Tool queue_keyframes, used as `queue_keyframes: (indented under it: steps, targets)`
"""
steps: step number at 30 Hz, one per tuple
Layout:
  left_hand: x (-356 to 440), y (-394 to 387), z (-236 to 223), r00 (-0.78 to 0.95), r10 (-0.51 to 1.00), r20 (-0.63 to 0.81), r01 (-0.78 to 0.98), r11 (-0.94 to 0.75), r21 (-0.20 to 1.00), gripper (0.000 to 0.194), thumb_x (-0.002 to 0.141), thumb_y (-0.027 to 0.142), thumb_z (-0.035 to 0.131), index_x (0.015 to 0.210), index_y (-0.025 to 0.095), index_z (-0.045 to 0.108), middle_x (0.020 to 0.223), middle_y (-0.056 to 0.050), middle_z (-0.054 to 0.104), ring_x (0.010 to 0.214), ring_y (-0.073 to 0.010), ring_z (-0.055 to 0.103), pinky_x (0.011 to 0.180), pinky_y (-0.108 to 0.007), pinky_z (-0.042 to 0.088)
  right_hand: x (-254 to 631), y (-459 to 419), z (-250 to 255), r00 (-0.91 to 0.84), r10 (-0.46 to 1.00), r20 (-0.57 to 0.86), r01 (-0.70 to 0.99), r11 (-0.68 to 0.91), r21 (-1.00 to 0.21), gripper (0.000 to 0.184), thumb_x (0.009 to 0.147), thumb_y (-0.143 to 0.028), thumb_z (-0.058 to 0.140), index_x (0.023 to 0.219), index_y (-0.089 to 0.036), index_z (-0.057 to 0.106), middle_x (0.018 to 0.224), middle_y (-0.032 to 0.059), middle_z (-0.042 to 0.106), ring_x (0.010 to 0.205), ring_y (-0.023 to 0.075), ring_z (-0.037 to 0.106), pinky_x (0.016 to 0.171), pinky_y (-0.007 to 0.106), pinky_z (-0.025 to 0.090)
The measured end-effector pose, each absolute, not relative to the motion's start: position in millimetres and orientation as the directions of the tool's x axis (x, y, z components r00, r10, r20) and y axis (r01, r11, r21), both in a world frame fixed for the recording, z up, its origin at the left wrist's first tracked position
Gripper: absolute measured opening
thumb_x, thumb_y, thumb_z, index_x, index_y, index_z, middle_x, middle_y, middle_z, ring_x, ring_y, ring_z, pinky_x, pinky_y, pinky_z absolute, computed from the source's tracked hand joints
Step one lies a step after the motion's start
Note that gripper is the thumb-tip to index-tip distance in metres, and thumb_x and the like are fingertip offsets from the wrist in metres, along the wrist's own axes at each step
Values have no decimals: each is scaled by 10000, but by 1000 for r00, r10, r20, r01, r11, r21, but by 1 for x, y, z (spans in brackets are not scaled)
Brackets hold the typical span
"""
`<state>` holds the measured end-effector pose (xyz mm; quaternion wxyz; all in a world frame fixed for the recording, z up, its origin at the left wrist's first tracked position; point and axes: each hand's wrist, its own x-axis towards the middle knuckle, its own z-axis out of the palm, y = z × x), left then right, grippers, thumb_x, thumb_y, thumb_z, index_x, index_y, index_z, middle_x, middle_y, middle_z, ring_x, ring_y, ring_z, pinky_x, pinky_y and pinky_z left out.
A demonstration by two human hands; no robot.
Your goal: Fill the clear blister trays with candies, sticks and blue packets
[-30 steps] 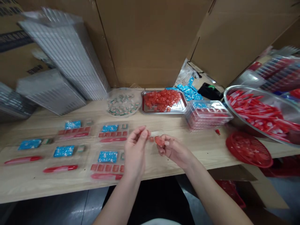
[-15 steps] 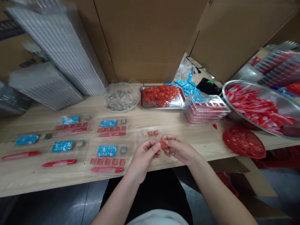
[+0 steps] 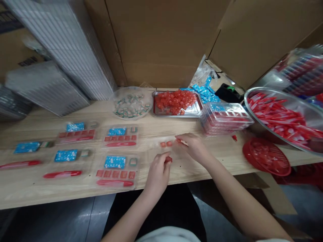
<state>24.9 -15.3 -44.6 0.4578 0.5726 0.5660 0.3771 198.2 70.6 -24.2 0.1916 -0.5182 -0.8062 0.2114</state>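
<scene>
My left hand (image 3: 158, 169) is closed near the table's front edge, pinching small red square pieces (image 3: 168, 159). My right hand (image 3: 193, 146) reaches forward and pinches one red piece over a clear plastic blister tray (image 3: 161, 143) that holds two red squares. Left of it lie several filled blister trays (image 3: 116, 167) with blue packets, red squares and red pens. A metal tray of red squares (image 3: 176, 102) stands at the back.
A clear dish of green-white pieces (image 3: 130, 106), blue packets (image 3: 205, 94), a stack of filled trays (image 3: 224, 118), a metal bowl of red pens (image 3: 282, 117) and a red basket (image 3: 266, 157) sit to the right. Stacks of empty trays (image 3: 63, 50) and cardboard (image 3: 164, 40) stand behind.
My hands were together passing a red piece. Now the right hand has moved forward to the clear tray with a piece, and the left hand stays back holding the rest.
</scene>
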Motion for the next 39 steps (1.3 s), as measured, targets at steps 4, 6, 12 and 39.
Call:
queue_keyframes:
  steps: [4, 6, 12, 39]
  targets:
    - [22, -10, -53, 23, 981, -195, 151, 189, 970, 243, 816, 162, 483, 1049, 191, 548, 896, -33, 630, 858, -153, 593, 806, -317, 460, 188, 79, -28, -562, 826, 40, 773, 541, -332, 107, 818, -136, 545, 788, -156, 646, 753, 77, 651, 758, 197, 560, 736, 320, 426]
    - [21, -8, -53, 12, 979, -204, 108, 201, 974, 193, 804, 161, 495, 982, 186, 565, 892, -30, 635, 846, -148, 595, 792, -302, 459, 185, 76, -27, -625, 778, 60, 730, 610, -308, 98, 824, -145, 546, 833, -154, 643, 798, 85, 650, 808, 205, 552, 764, 326, 421]
    - [22, -7, -54, 7, 978, -210, 59, 210, 976, 144, 799, 176, 503, 931, 187, 563, 867, -24, 630, 832, -145, 596, 788, -301, 457, 185, 77, -38, -571, 818, 68, 747, 552, -371, 256, 811, -97, 511, 1047, -162, 585, 863, 93, 659, 866, 217, 553, 770, 343, 451]
    - [9, -55, -54, 187, 981, 55, 739, -177, 650, 396, 787, 31, 418, 1152, 159, 507, 1225, -136, 549, 1186, -254, 476, 981, -486, 405, 108, 69, -20, -767, 639, -63, 637, 744, -202, 82, 811, -189, 569, 771, -158, 633, 762, 93, 634, 841, 231, 505, 702, 338, 388]
